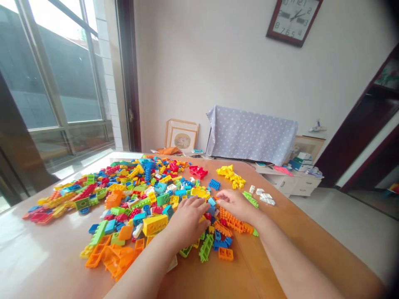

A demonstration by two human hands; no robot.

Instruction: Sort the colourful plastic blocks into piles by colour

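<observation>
A wide heap of toy building bricks (140, 189) in many colours lies on the table. My left hand (188, 218) rests palm down over the near right part of the heap, its fingers spread on the bricks. Close to its wrist is a large yellow brick (155, 224). Just to the right, my right hand (238, 204) reaches in with fingers apart and slightly bent, nearest to a light blue brick (212, 201). Nothing shows in its grasp. Orange bricks (232, 220) lie partly under that hand, and a green bumpy brick (251, 199) sits beyond it.
Apart from the heap are yellow bricks (231, 176), a red piece (198, 172), a blue brick (214, 184) and several white pieces (267, 198). Orange pieces (116, 259) lie near the front. The wooden table (311, 245) has its right edge running diagonally. Beyond stands a cloth-covered object (252, 133).
</observation>
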